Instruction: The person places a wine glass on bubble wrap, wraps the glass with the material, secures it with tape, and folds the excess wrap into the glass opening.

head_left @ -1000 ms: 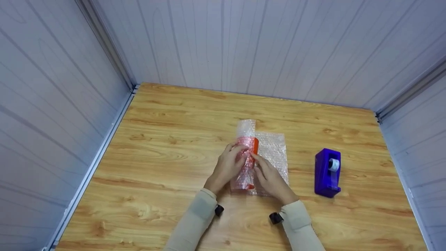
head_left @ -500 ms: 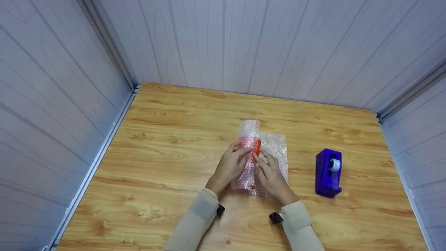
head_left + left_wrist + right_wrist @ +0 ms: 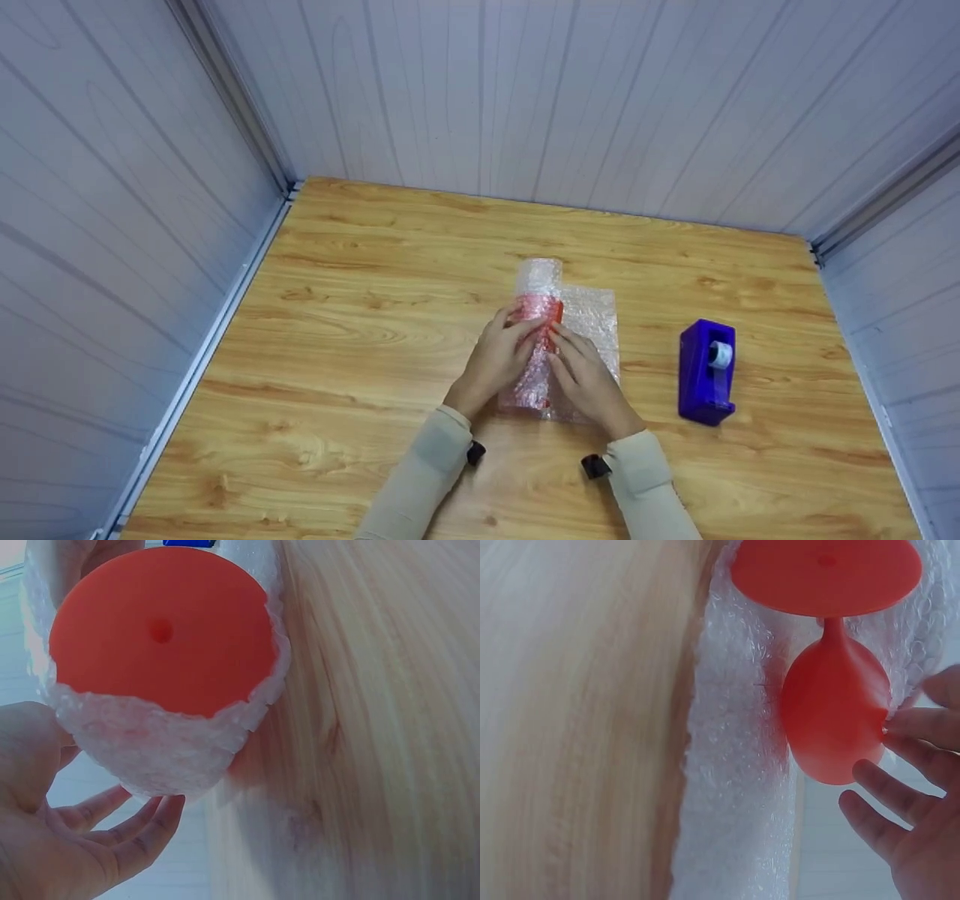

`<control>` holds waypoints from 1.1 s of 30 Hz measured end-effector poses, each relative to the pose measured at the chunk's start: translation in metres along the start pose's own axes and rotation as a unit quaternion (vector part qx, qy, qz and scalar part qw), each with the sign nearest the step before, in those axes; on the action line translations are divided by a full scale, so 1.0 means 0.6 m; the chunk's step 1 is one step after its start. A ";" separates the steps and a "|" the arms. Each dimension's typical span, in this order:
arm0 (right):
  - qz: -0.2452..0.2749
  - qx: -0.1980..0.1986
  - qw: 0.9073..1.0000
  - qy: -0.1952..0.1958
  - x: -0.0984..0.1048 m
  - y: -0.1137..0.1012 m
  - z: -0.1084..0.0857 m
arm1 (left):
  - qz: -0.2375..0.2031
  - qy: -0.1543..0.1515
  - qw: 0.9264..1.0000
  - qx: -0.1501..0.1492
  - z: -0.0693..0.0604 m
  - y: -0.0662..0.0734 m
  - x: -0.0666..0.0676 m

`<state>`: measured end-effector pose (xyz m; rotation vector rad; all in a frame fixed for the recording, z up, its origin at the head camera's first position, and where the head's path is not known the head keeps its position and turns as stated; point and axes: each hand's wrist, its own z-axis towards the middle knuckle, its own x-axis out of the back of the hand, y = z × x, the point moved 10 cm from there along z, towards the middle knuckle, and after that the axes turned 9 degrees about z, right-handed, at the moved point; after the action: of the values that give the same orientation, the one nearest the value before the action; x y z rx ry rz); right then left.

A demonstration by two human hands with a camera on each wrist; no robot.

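A red wine glass lies on its side, part wrapped in clear bubble wrap. Its round foot faces the left wrist camera, uncovered at the wrap's near end. My left hand holds the wrapped glass from the left, fingers bent around the wrap. On the other side, my right hand touches the glass's bowl with its fingertips, beside the edge of the overlying wrap. In the right wrist view, the fingers of that hand look mostly straight. A flat part of the wrap extends right, beneath the right hand.
A purple-blue tape dispenser with a roll of clear tape stands to the right on the wood-grain tabletop. Pale panel walls enclose the table at the back and both sides.
The wrapped glass and my left hand have shifted slightly right. Less red shows along the glass's right side, and my right fingertips lie closer to the left hand's.
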<state>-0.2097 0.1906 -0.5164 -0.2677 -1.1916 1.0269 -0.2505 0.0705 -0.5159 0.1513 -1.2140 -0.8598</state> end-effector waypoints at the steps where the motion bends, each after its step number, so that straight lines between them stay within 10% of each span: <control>1: 0.004 -0.006 1.000 -0.003 0.000 0.002 0.000 | -0.003 0.000 1.000 -0.001 0.000 -0.001 0.000; 15: 0.008 -0.005 1.000 0.016 0.002 0.013 -0.002 | -0.074 0.031 0.996 0.030 -0.003 -0.028 0.006; 33: 0.061 -0.038 0.997 0.003 0.005 0.039 -0.018 | -0.111 -0.036 0.990 0.074 -0.005 -0.039 -0.017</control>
<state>-0.2124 0.2092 -0.5346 -0.4081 -1.2225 1.0871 -0.2606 0.0599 -0.5370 0.3840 -1.3462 -0.9746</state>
